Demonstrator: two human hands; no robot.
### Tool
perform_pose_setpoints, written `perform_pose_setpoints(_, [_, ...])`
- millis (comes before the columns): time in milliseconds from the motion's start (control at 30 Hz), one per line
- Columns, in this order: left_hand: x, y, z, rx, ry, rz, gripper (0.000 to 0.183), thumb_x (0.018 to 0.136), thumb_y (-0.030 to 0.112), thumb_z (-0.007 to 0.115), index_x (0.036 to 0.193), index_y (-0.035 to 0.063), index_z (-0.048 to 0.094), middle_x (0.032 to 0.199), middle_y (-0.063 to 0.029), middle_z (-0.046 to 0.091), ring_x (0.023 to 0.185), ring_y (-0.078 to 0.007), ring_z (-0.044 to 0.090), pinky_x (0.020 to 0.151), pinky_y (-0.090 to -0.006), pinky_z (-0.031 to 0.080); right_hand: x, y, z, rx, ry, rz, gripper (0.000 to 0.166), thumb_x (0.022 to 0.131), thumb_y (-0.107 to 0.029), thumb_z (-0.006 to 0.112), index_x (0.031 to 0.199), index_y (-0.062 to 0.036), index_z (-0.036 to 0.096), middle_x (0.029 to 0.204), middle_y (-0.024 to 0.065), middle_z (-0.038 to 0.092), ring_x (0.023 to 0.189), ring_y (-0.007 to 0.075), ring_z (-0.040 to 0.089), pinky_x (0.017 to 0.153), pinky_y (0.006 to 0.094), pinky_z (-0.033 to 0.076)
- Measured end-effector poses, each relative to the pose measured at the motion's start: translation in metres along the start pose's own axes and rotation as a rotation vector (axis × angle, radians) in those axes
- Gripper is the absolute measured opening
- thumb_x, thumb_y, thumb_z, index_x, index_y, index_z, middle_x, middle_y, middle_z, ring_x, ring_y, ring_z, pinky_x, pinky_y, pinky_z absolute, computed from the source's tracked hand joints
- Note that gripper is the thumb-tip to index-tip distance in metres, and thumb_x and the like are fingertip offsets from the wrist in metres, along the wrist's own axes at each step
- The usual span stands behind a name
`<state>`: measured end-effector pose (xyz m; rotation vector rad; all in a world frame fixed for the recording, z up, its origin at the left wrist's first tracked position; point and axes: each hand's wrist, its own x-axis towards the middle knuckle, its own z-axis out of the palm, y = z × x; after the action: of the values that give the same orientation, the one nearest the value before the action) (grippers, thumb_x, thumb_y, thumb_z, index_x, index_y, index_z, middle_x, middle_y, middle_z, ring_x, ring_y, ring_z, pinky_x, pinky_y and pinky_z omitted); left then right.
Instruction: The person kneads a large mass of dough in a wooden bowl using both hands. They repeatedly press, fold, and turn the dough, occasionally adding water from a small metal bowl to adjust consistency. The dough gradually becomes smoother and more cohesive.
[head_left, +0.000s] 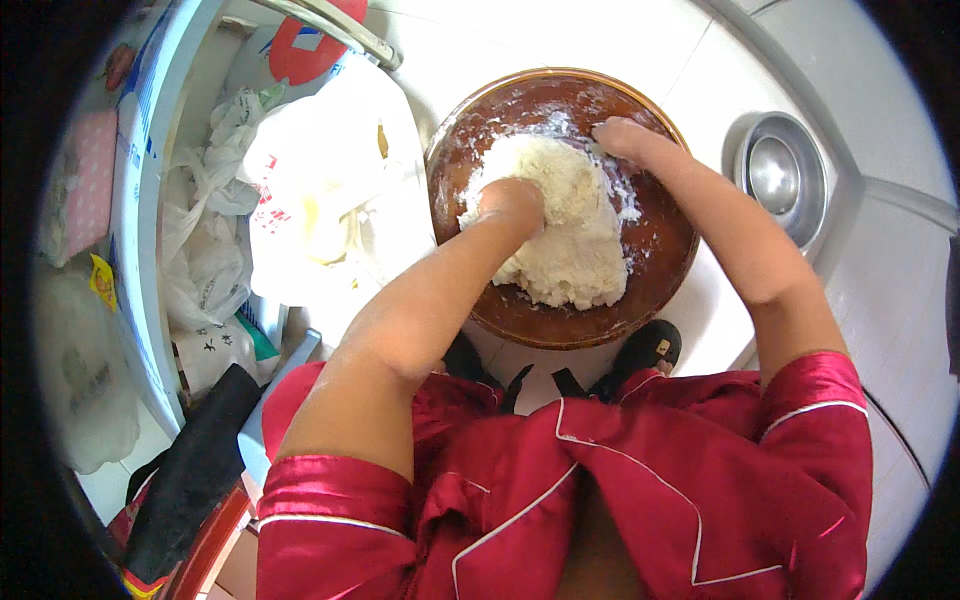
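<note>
A large lump of pale, rough dough (574, 259) lies in a wide brown glazed basin (656, 255) on the tiled floor before me. My left hand (514, 202) presses down into the dough's left side, and its fingers are hidden. At the far right of the basin, my right hand (624, 140) rests by the inner wall, apart from the main lump. Its fingers look curled under, and I cannot make out whether they hold anything. White flour and dough scraps stick to the basin's inside around the lump.
Two nested metal bowls (776, 172) stand on the floor to the right. Left of the basin is a bright white plastic bag (330, 187), with crumpled bags (206, 247) beside it. My slippered foot (649, 349) is close to the basin's near rim.
</note>
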<state>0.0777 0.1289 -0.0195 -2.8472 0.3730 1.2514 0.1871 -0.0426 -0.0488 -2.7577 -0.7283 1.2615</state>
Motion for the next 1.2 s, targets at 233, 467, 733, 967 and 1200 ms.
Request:
perform_pose_setpoints(233, [0.003, -0.005, 0.01, -0.109, 0.047, 0.008, 0.023, 0.074, 0.017, 0.056, 0.09, 0.0065, 0.068, 0.093, -0.012, 0.067, 0.09, -0.0268, 0.064, 0.074, -0.039, 0.052, 0.047, -0.086, -0.01, 0.234, 0.24, 0.039, 0.029, 0.075, -0.017, 0.05, 0.094, -0.0044, 0.068, 0.099, 0.0171, 0.065, 0.095, 0.032, 0.062, 0.082, 0.0418, 0.049])
perform_pose_setpoints(467, [0.02, -0.015, 0.048, -0.137, 0.632, 0.147, 0.029, 0.079, 0.017, 0.052, 0.104, 0.006, 0.065, 0.11, -0.0139, 0.062, 0.102, -0.0279, 0.06, 0.083, -0.0392, 0.049, 0.03, -0.18, -0.021, 0.078, 0.142, -0.489, 0.03, 0.073, -0.021, 0.053, 0.092, -0.0035, 0.067, 0.095, 0.0176, 0.065, 0.091, 0.0336, 0.063, 0.08, 0.0432, 0.049])
perform_pose_setpoints(733, [0.005, -0.012, 0.006, -0.104, -0.008, -0.003, 0.026, 0.072, 0.02, 0.059, 0.092, 0.0057, 0.068, 0.094, -0.0127, 0.067, 0.089, -0.0277, 0.065, 0.075, -0.0381, 0.052, 0.026, -0.033, 0.011, 0.496, 0.419, 0.17, 0.027, 0.078, -0.016, 0.05, 0.093, 0.0006, 0.065, 0.103, 0.0219, 0.062, 0.096, 0.0348, 0.06, 0.085, 0.0421, 0.046])
perform_pose_setpoints(967, [0.006, -0.004, 0.009, -0.094, 0.019, -0.043, 0.027, 0.072, 0.019, 0.059, 0.093, 0.0052, 0.068, 0.097, -0.0134, 0.066, 0.091, -0.0272, 0.065, 0.076, -0.0385, 0.052, 0.016, -0.044, 0.019, 0.45, 0.559, 0.307, 0.026, 0.075, -0.012, 0.051, 0.092, 0.0, 0.066, 0.104, 0.0211, 0.061, 0.1, 0.0336, 0.059, 0.089, 0.0413, 0.045])
perform_pose_setpoints(1200, [0.003, -0.005, 0.015, -0.17, 0.129, -0.045, 0.033, 0.072, 0.023, 0.059, 0.098, 0.0041, 0.066, 0.104, -0.0132, 0.065, 0.095, -0.0277, 0.064, 0.082, -0.0372, 0.05, 0.03, -0.145, -0.024, 0.279, 0.304, -0.301, 0.024, 0.072, -0.012, 0.056, 0.091, -0.0002, 0.066, 0.093, 0.0219, 0.063, 0.09, 0.0352, 0.061, 0.081, 0.0431, 0.048])
